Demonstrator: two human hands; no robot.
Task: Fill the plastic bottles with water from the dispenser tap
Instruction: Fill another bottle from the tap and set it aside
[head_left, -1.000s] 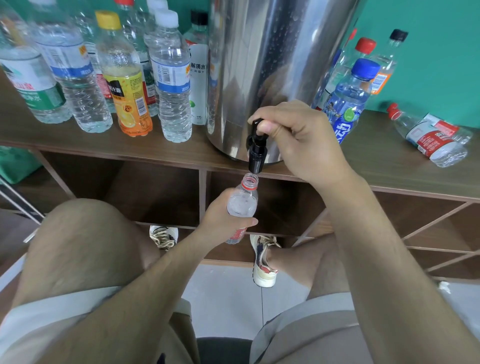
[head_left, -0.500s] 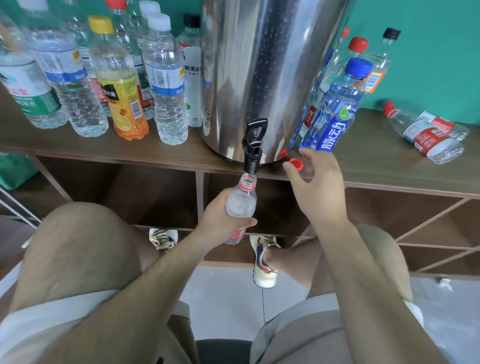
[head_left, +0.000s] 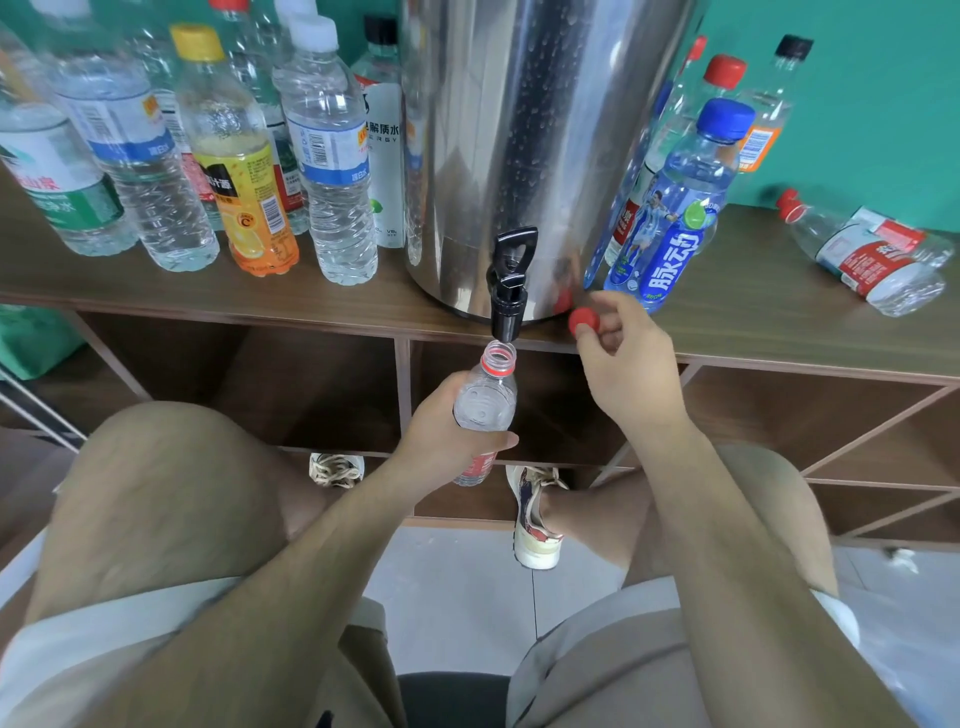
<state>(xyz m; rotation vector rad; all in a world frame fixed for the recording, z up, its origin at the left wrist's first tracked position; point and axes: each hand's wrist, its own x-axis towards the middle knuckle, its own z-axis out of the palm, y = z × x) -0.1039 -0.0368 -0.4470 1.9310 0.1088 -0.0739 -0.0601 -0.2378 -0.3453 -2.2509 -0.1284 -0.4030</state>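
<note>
The steel dispenser (head_left: 519, 156) stood where it had a second before, on the wooden table (head_left: 753, 332), with capped bottles crowded to its left, among them a yellow-capped orange-drink bottle (head_left: 234, 171) and a white-capped water bottle (head_left: 332, 156). On its right stood a blue-capped bottle (head_left: 675, 218) and others behind it, and a red-capped bottle (head_left: 872, 254) lay on its side further right, well apart from the rest. None of these had moved. The main change was in the right hand (head_left: 623, 364): a second earlier it had been curled over the tap's lever, half a second earlier it had dropped to the table edge, and now it sat just right of the dispenser's base with thumb and fingertips pinching a small red cap (head_left: 584, 320). Whether the cap was still touching the table could not be told. The left hand (head_left: 447, 436) had kept its place below the table edge, fingers wrapped round the middle of the uncapped clear plastic bottle (head_left: 485, 400), which it held upright with its red-ringed mouth just under the spout. The black tap (head_left: 508, 291), now free of the hand, showed its lever standing upright. No stream was visible between spout and bottle mouth.
</note>
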